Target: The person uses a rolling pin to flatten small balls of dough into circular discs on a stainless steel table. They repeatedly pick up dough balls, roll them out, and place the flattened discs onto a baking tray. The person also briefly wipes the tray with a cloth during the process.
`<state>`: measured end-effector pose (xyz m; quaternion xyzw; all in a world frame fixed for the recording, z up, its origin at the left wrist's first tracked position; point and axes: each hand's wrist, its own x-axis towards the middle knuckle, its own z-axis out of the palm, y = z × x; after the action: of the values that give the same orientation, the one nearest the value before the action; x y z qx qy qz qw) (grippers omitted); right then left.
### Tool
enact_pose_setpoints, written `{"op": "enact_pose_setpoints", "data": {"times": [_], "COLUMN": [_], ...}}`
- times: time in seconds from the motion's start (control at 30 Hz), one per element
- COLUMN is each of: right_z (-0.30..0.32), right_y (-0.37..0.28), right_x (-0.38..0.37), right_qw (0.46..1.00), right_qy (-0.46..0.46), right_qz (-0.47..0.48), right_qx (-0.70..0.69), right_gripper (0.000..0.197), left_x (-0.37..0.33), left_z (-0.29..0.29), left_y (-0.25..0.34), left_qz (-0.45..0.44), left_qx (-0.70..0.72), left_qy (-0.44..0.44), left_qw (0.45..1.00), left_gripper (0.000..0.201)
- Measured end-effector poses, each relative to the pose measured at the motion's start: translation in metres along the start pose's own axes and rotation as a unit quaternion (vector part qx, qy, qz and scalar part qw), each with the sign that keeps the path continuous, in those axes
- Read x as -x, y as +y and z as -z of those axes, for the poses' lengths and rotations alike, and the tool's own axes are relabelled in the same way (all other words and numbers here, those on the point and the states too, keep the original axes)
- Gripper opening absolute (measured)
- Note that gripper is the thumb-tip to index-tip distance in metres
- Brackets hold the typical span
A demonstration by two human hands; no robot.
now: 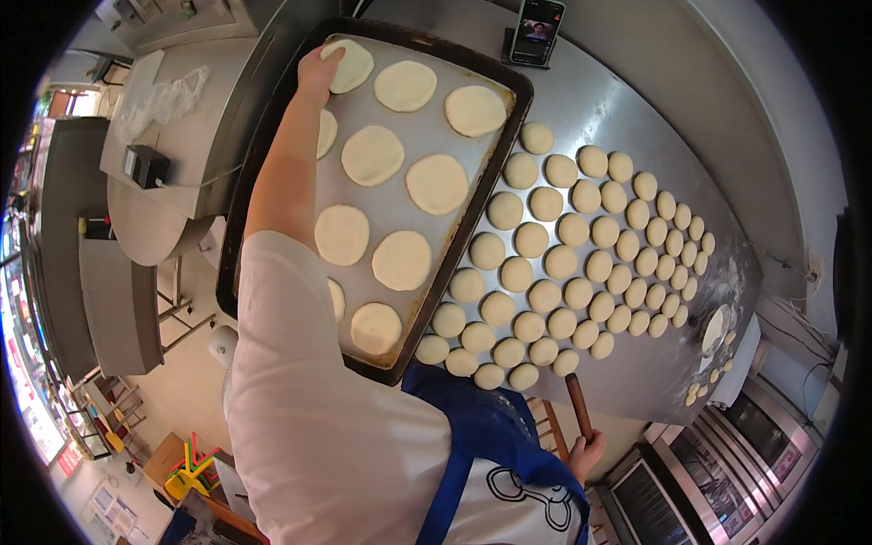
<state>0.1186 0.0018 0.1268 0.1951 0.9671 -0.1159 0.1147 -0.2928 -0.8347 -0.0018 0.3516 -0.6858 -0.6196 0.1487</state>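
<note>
My left hand reaches to the far left corner of a dark-rimmed baking tray. Its fingers are closed on the edge of a flat dough round, which lies on or just above the tray's surface. Several other flattened rounds, such as this pale dough disc, rest on the tray; my forearm and sleeve cover some of them. Low on the right, my right hand grips one end of a wooden rolling pin. The pin's other end is close to a dough ball at the table's near edge.
Rows of dough balls cover much of the steel table right of the tray. A phone stands at the back. Flour and small dough pieces lie at the right end. Ovens stand beyond.
</note>
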Motion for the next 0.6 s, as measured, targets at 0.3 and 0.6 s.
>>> {"op": "enact_pose_setpoints", "data": {"times": [0.3,0.6], "right_z": [-0.044,-0.111], "right_y": [0.037,0.083], "right_x": [0.011,-0.049], "right_qw": [0.967,0.868], "right_qy": [0.038,0.094], "right_qz": [-0.146,-0.310], "right_qx": [-0.207,-0.376], "right_gripper": [0.013,0.046], "left_x": [0.047,0.117], "left_z": [-0.021,-0.056], "left_y": [0.002,0.009], "left_qz": [-0.351,-0.422], "left_qx": [-0.528,-0.519], "left_qy": [0.061,-0.017], "left_qw": [0.771,0.743], "left_gripper": [0.072,0.070]}}
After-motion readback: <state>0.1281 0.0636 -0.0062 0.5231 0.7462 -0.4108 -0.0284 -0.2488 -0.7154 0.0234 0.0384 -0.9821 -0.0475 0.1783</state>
